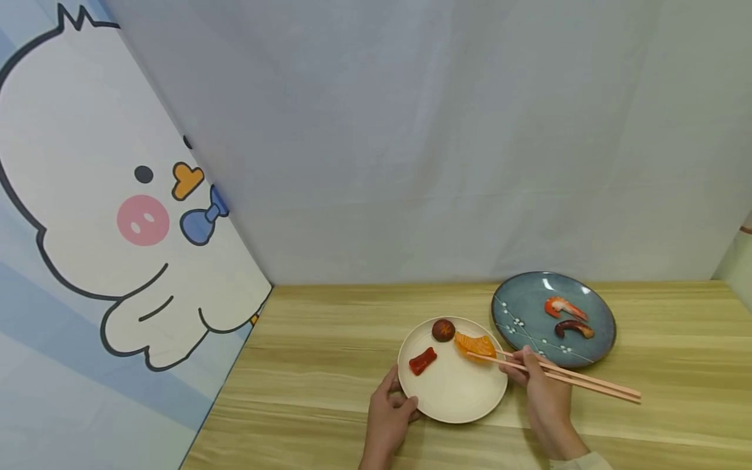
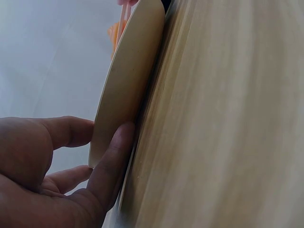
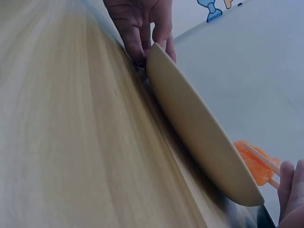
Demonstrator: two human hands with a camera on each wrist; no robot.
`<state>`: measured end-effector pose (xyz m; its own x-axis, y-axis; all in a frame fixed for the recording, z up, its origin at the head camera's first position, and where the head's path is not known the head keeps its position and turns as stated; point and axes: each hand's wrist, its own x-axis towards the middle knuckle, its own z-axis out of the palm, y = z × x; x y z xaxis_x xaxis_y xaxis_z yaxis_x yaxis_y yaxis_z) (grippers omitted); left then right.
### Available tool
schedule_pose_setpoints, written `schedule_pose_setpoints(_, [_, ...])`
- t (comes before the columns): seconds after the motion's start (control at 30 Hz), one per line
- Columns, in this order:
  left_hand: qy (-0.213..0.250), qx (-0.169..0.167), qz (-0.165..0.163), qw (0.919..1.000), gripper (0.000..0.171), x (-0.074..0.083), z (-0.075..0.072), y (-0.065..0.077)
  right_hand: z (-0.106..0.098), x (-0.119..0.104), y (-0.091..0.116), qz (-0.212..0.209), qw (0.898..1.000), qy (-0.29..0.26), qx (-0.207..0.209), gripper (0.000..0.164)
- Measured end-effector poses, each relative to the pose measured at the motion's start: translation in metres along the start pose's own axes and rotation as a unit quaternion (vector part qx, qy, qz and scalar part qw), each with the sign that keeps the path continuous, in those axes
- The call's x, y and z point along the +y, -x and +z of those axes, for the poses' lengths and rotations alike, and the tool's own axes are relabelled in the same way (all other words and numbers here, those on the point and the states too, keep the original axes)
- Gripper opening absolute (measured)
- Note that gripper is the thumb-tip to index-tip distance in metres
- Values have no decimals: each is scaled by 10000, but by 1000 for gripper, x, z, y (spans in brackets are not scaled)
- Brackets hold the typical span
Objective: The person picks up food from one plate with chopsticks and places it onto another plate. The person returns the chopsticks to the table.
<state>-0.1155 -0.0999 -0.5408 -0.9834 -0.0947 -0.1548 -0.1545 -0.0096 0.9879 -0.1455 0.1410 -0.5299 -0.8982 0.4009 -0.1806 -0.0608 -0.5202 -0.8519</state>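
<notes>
My left hand (image 1: 388, 414) grips the lower left rim of a cream plate (image 1: 455, 398); in the left wrist view its fingers (image 2: 111, 166) bend around the edge, one against the underside. In my right hand (image 1: 549, 401) is a pair of wooden chopsticks (image 1: 593, 384), held over the plate's right side. Their tips are at a streaked orange slice (image 1: 477, 344), which looks like salmon, at the plate's upper right. A brown mushroom cap (image 1: 443, 330) with a star-shaped cut and a small dark red piece (image 1: 423, 360) lie on the same plate.
A blue-grey plate (image 1: 529, 300) with white blossoms stands at the back right, close to the cream one. It bears a shrimp (image 1: 565, 308) and a brown curved slice (image 1: 574, 328). Behind the wooden table (image 1: 305, 365) hangs a pale curtain (image 1: 382, 163); a cartoon-printed cloth (image 1: 88, 163) is at left.
</notes>
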Motion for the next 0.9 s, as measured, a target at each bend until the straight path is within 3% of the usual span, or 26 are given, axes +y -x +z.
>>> schedule_pose_setpoints(0.27, [-1,8,46,10000,77,-1,0,0,-1,-5,-1,171,9998,-17,-39,34])
schedule_pose_setpoints(0.9, [-9,53,101,9999,77,-2,2,-2,-3,-11,-3,42,9993,-323,-184,34])
